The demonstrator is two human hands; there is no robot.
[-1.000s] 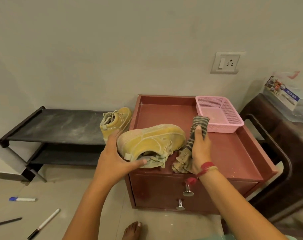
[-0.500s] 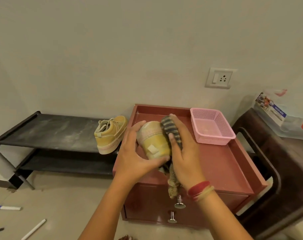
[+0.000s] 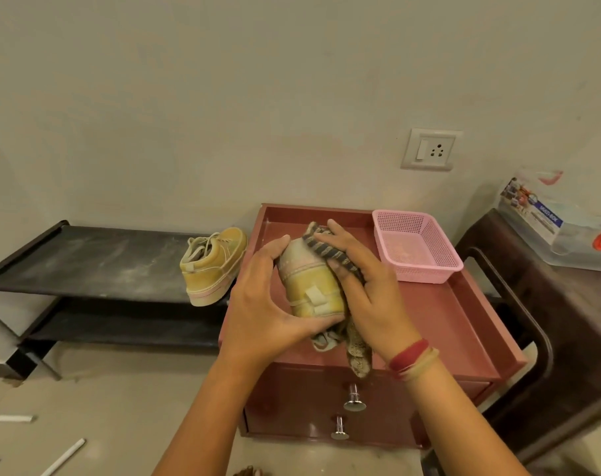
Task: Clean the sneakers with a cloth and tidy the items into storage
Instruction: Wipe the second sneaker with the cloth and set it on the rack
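My left hand [image 3: 264, 304] grips a yellow sneaker [image 3: 309, 286] above the red cabinet's top [image 3: 440, 310], heel turned toward me. Against the sneaker's right side, my right hand [image 3: 367, 290] presses a striped grey cloth [image 3: 330, 250]; the cloth's tail hangs down below the shoe. The second yellow sneaker [image 3: 213, 266] stands upright on the right end of the black shoe rack [image 3: 86, 259], apart from both hands.
A pink mesh basket [image 3: 417, 245] sits at the back right of the cabinet top. The cabinet has two drawer knobs [image 3: 352, 398]. A dark wooden chair [image 3: 550, 321] stands at right with a clear plastic box [image 3: 560, 221] on it. Markers [image 3: 64, 456] lie on the floor at left.
The sneaker has been lifted off the cabinet top and turned heel toward me. My right hand brought the cloth up against its side and now reaches further over the sole.
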